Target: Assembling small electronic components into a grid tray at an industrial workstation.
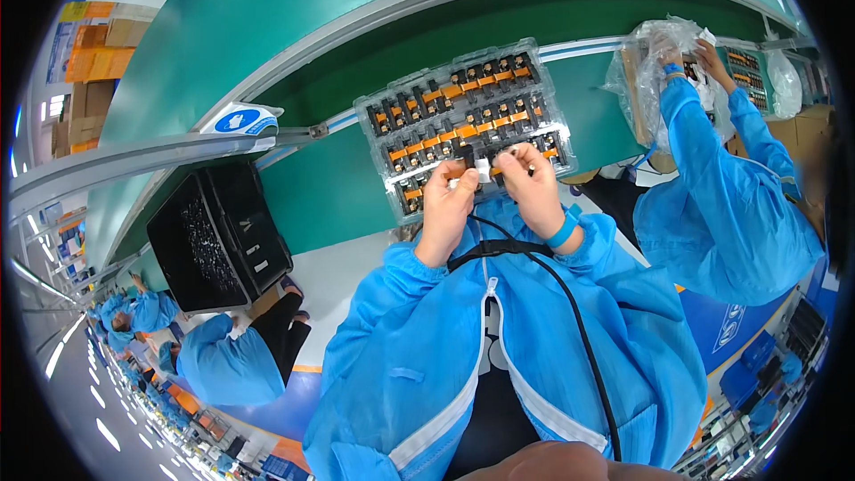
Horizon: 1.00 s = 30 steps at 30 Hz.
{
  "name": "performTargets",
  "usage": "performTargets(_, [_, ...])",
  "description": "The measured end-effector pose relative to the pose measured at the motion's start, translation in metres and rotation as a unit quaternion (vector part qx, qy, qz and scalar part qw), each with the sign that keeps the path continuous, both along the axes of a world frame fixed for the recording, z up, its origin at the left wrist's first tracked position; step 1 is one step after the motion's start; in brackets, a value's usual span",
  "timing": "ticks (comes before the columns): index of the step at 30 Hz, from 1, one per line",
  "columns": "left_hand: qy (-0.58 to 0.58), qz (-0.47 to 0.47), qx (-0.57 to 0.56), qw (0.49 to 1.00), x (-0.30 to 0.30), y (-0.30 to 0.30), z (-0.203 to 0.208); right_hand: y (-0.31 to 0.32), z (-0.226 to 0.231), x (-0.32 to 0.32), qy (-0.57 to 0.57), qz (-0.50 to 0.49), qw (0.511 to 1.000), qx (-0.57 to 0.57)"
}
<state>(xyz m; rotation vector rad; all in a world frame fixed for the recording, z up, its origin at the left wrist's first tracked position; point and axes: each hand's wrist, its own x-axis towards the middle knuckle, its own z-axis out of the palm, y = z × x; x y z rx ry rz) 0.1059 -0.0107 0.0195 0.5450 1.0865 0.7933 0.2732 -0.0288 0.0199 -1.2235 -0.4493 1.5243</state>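
Both hands meet over the near edge of a clear plastic tray point(363, 109). In its rows lie several small black parts point(414, 107) joined by orange strips. My left hand point(448, 211) is closed, thumb and fingers pinching a small black piece with a white tab point(483, 169). From the other side my right hand point(537, 198) pinches the end of the same piece, where a bit of orange shows. The fingers hide most of it, so its exact kind cannot be made out. A blue band point(563, 227) circles my right wrist.
The tray rests on a green bench point(307, 205), below a curved metal rail point(356, 27). A black bin point(200, 240) with small bits stands at left. At right, a co-worker's hands point(686, 58) handle a clear plastic bag point(646, 44). A black cable point(579, 312) crosses my jacket.
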Motion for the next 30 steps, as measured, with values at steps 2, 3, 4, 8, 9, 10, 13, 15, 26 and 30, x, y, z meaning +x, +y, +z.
performTargets(2, [0.115, -0.066, 0.122, 0.984, 0.008, 0.000, -0.002, -0.002, 0.006, 0.007, 0.043, 0.030, 0.998, 0.024])
performTargets(3, [0.126, -0.109, 0.163, 0.973, 0.008, -0.002, -0.011, -0.003, 0.006, 0.011, 0.024, 0.079, 0.996, 0.033])
performTargets(4, [0.136, -0.153, 0.202, 0.958, 0.010, -0.002, -0.009, -0.007, 0.006, 0.009, -0.040, 0.099, 0.993, 0.044])
performTargets(8, [0.248, -0.204, 0.269, 0.908, 0.012, -0.001, 0.005, -0.016, 0.000, 0.022, -0.118, 0.115, 0.985, 0.042])
performTargets(9, [0.207, -0.188, 0.204, 0.938, 0.015, -0.001, 0.010, -0.012, -0.009, 0.034, -0.173, 0.128, 0.976, 0.044])
performTargets(10, [0.193, -0.139, 0.196, 0.951, 0.017, -0.002, 0.009, -0.002, -0.015, 0.049, -0.205, 0.144, 0.967, 0.038])
performTargets(13, [0.162, -0.044, 0.185, 0.968, 0.011, -0.001, -0.003, 0.051, -0.027, 0.096, -0.364, 0.093, 0.927, 0.005])
performTargets(15, [0.148, -0.040, 0.159, 0.975, 0.005, -0.004, -0.012, 0.084, -0.032, 0.119, -0.501, 0.207, 0.840, -0.002])
performTargets(26, [0.130, -0.008, 0.158, 0.979, -0.013, -0.020, -0.024, 0.131, -0.023, 0.138, -0.463, 0.384, 0.798, -0.024])
performTargets(30, [0.126, 0.006, 0.152, 0.980, -0.016, -0.020, -0.023, 0.135, -0.030, 0.141, -0.491, 0.422, 0.761, -0.028])
